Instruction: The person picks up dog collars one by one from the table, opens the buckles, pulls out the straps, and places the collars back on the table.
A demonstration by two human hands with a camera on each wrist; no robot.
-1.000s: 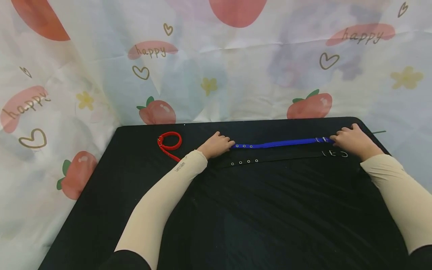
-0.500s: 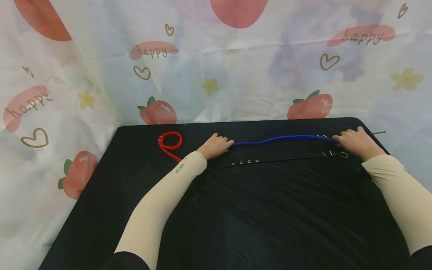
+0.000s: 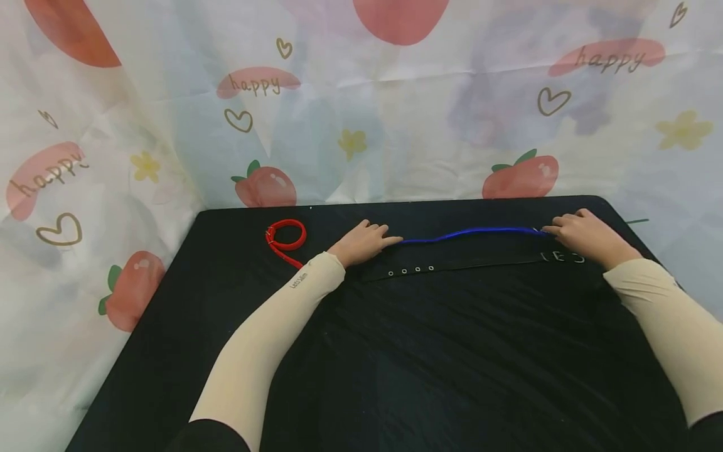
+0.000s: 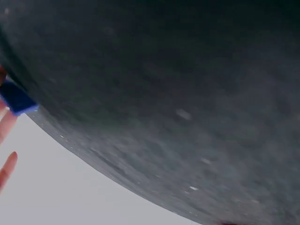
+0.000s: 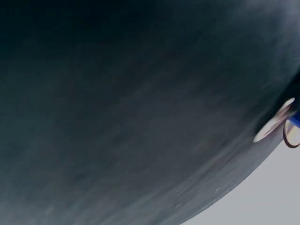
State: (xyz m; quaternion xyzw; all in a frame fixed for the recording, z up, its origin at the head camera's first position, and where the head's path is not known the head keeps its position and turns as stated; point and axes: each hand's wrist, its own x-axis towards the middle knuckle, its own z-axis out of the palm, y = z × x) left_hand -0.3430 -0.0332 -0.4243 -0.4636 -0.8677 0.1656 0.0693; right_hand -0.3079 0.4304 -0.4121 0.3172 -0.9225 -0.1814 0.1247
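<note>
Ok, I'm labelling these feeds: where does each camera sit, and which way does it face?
Head: on the head, facing forward and down over the black table; left hand, right hand and beige sleeves show.
Left wrist: at that wrist, facing the black table; fingertips at left edge.
Right wrist: likewise; a pale blur at right, perhaps a finger.
Shared: blue strap, in all three views.

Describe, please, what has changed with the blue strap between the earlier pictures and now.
The blue strap has turned: a second ago its eyelets showed, now it appears as a narrow, nearly edge-on line. The right grip has shifted slightly left, toward the left grip. Both keep holding the strap; neither let go. The red strap and the black strap lie as before.
</note>
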